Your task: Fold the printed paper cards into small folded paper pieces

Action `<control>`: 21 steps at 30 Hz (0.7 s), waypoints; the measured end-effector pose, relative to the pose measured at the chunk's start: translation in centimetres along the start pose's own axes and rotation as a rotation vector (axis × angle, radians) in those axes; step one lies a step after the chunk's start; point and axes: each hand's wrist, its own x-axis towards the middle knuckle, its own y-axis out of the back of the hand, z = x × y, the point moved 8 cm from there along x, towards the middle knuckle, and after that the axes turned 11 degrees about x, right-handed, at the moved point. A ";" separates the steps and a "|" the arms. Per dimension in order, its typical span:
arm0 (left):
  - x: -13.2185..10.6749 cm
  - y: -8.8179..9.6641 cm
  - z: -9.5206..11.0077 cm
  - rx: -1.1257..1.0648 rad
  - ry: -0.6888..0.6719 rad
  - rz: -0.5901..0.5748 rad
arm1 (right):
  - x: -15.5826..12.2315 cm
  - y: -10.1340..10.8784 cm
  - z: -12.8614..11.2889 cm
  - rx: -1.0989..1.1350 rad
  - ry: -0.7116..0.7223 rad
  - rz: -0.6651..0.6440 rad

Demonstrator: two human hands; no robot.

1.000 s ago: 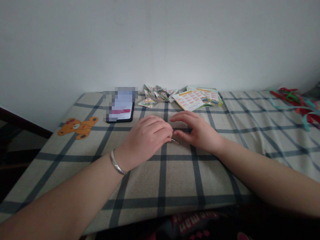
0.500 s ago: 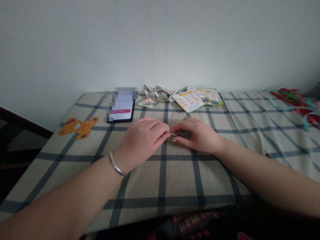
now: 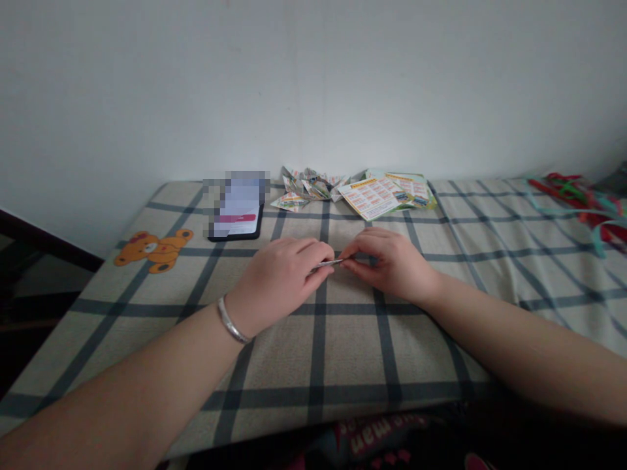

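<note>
My left hand point(image 3: 287, 277), with a silver bangle at its wrist, pinches a thin, flat piece of folded paper point(image 3: 327, 264) between thumb and fingers. The paper shows nearly edge-on, as a narrow pale line, and most of it is hidden by the fingers. My right hand point(image 3: 392, 264) grips the other end between thumb and bent fingertips. Both hands rest low over the checked tablecloth, with their fingertips almost meeting at the paper.
Behind the hands lie crumpled and folded printed papers point(image 3: 313, 186) and flat printed sheets point(image 3: 375, 198). A phone point(image 3: 240, 212) with a lit screen is at the back left, near an orange bear cutout point(image 3: 154, 250). Red, green and pale-blue ribbons point(image 3: 582, 199) lie far right, and a wall stands behind.
My right thumb has closed up against the fingertips on the paper. More of the paper's edge shows along my left fingers. Both hands have shifted only slightly.
</note>
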 end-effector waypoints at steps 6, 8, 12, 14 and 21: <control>0.0 -0.2 -0.1 -0.031 0.031 -0.017 | 0.0 -0.1 0.0 0.007 -0.006 -0.024; 0.0 -0.2 -0.1 -0.034 0.041 -0.004 | -0.1 -0.1 0.1 0.009 -0.011 -0.013; -0.1 -0.1 -0.5 -0.019 0.086 0.012 | -0.2 0.4 0.5 0.019 -0.050 0.066; -0.2 -0.2 -0.6 -0.026 0.095 0.000 | -0.3 0.4 0.7 0.017 -0.071 0.088; -0.3 -0.3 -0.9 -0.014 0.147 -0.026 | -0.3 1.2 0.3 0.019 -0.026 0.171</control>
